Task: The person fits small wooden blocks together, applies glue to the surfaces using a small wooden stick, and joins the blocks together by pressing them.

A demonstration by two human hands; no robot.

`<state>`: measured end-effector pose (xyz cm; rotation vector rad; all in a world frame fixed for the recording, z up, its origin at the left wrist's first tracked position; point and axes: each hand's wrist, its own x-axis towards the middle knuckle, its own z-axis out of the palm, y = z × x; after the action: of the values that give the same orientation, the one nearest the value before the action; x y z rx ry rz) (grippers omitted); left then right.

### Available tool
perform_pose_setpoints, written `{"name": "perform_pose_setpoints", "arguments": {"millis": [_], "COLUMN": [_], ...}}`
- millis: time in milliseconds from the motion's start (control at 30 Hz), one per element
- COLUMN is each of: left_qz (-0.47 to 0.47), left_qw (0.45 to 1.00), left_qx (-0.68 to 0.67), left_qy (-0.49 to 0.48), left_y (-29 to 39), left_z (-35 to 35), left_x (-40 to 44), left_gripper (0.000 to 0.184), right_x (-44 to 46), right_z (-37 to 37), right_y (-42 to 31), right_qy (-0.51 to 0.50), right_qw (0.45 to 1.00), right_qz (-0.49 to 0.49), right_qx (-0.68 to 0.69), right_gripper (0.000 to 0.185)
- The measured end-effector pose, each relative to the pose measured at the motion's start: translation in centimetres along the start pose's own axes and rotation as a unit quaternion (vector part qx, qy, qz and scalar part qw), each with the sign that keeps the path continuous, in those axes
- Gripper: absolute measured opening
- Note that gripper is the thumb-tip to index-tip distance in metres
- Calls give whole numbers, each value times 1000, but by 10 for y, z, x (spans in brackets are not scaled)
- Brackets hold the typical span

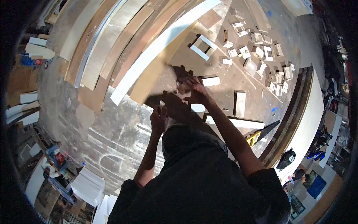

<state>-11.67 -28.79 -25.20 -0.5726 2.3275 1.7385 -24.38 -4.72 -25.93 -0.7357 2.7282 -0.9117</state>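
My left hand (159, 120) is closed around a small pale wooden piece (162, 104), whose tip stands up above the fingers. My right hand (197, 90) reaches farther forward, its fingers bent down in shadow; what they grip is too dark to make out. Just beyond that hand lies a white-faced block (211, 81), and another pale block (197, 108) is close below the wrist. A small rectangular wooden frame (203, 47) rests farther out on the floor.
Long boards (141, 52) lie side by side at upper left. Many small wooden pieces (257, 51) are scattered at upper right. A yellow-handled handsaw (253, 139) lies beside my right arm, near a long white strip (235, 122) and a stacked panel (304, 112).
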Motion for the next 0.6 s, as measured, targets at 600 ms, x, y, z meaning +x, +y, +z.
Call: {"name": "perform_pose_setpoints", "arguments": {"millis": [600], "left_qz": [-19], "left_qw": [999], "left_qx": [32], "left_qy": [12], "left_y": [5], "left_z": [-2], "left_x": [-6], "left_gripper": [30], "right_x": [69], "right_z": [1], "right_y": [43], "right_qy": [74], "right_qw": [997], "right_qz": [12], "right_qx": [-8], "right_gripper": [44]}}
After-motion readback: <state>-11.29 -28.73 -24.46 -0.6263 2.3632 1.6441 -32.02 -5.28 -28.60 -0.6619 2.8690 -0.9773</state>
